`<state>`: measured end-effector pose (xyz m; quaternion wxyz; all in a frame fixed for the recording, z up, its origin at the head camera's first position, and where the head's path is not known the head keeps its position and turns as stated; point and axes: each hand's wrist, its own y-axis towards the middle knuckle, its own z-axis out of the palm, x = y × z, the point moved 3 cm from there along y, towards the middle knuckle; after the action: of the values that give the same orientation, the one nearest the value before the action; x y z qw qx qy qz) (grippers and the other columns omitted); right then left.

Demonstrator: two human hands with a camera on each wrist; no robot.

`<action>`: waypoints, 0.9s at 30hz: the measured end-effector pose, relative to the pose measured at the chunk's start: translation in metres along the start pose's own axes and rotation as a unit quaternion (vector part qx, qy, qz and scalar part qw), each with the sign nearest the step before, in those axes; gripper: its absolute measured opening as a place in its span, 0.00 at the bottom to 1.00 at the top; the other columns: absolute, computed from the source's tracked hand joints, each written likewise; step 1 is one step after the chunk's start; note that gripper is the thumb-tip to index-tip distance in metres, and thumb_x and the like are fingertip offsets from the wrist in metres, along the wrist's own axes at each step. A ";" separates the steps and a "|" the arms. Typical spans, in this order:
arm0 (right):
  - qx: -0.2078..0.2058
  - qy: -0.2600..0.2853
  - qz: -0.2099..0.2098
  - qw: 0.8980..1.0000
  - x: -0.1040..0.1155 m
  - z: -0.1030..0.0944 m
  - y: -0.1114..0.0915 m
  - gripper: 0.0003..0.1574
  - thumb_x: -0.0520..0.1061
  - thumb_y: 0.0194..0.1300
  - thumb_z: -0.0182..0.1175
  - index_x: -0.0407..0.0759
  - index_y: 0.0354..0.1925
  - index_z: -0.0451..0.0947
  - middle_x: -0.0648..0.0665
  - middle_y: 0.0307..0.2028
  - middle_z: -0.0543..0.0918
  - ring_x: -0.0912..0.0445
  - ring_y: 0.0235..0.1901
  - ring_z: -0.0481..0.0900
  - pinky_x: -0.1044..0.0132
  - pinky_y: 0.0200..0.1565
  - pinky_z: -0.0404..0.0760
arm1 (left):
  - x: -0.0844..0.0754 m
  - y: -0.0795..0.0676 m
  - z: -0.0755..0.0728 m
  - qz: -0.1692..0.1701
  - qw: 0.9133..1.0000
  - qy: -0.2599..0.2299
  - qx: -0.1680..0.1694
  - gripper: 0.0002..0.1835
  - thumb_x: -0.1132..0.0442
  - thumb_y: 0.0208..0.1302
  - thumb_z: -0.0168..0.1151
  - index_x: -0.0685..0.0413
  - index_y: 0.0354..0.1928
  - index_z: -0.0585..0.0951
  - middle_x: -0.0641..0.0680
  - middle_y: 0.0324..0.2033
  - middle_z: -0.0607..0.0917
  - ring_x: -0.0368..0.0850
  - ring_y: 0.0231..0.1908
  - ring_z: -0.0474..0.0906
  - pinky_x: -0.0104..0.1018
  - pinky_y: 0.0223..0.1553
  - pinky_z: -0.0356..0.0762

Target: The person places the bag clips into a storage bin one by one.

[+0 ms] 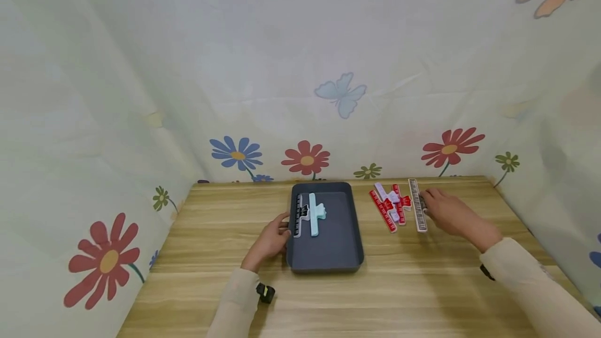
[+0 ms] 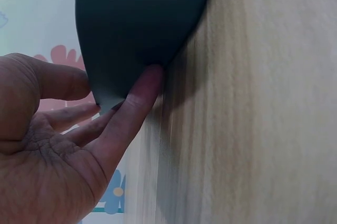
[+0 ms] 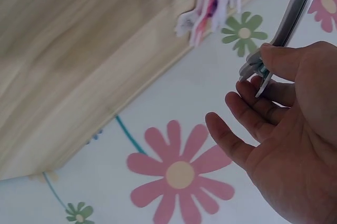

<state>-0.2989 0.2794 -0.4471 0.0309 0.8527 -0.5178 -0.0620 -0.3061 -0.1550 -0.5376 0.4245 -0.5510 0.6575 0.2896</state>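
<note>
My left hand [image 1: 271, 236] is at the left side of a dark grey baking tray [image 1: 335, 254]. In the left wrist view, its loosely extended fingers rest against the outer wall of the tray [image 2: 139, 19], near the table. Inside the tray lie a black-and-white bag clip [image 1: 298, 220] and a pale mint bag clip [image 1: 313, 218], side by side at the left. Between thumb and fingers, my right hand [image 1: 443, 210] pinches a white bag clip with a dark keyboard-like pattern [image 1: 417, 205]. The right wrist view shows this held clip [image 3: 292, 16] edge-on, other fingers spread.
Between the tray and my right hand lie red bag clips [image 1: 382, 210] and a lilac one [image 1: 387, 194], overlapping in a pile on the wooden table [image 1: 399, 296]. A flower-printed curtain [image 1: 263, 93] stands behind the table's far edge.
</note>
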 end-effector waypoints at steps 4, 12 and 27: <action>0.004 0.000 -0.001 1.000 0.008 -0.004 0.008 0.31 0.42 0.66 0.63 0.25 0.61 0.69 0.28 0.56 0.75 0.35 0.57 0.75 0.40 0.56 0.77 | -0.001 0.000 0.000 0.006 1.000 -0.009 0.001 0.30 0.72 0.69 0.49 0.61 0.73 0.60 0.73 0.59 0.75 0.64 0.57 0.77 0.40 0.27 0.85; 0.001 0.009 -0.015 1.000 0.025 -0.014 0.021 0.33 0.43 0.66 0.63 0.26 0.62 0.68 0.29 0.54 0.76 0.37 0.56 0.75 0.42 0.57 0.77 | -0.001 -0.001 -0.001 0.008 1.000 -0.014 0.005 0.30 0.73 0.69 0.48 0.62 0.73 0.59 0.74 0.59 0.75 0.65 0.56 0.78 0.40 0.27 0.85; -0.017 0.002 -0.040 0.999 0.059 -0.029 0.042 0.29 0.43 0.69 0.58 0.27 0.62 0.68 0.31 0.55 0.75 0.39 0.56 0.75 0.45 0.56 0.79 | 0.002 -0.001 -0.003 0.010 1.000 -0.010 0.004 0.30 0.72 0.70 0.48 0.60 0.73 0.60 0.73 0.60 0.75 0.64 0.57 0.77 0.39 0.27 0.85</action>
<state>-0.3049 0.2069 -0.4173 0.0435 0.8720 -0.4825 -0.0701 -0.3061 -0.1586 -0.5385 0.4305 -0.5394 0.6599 0.2971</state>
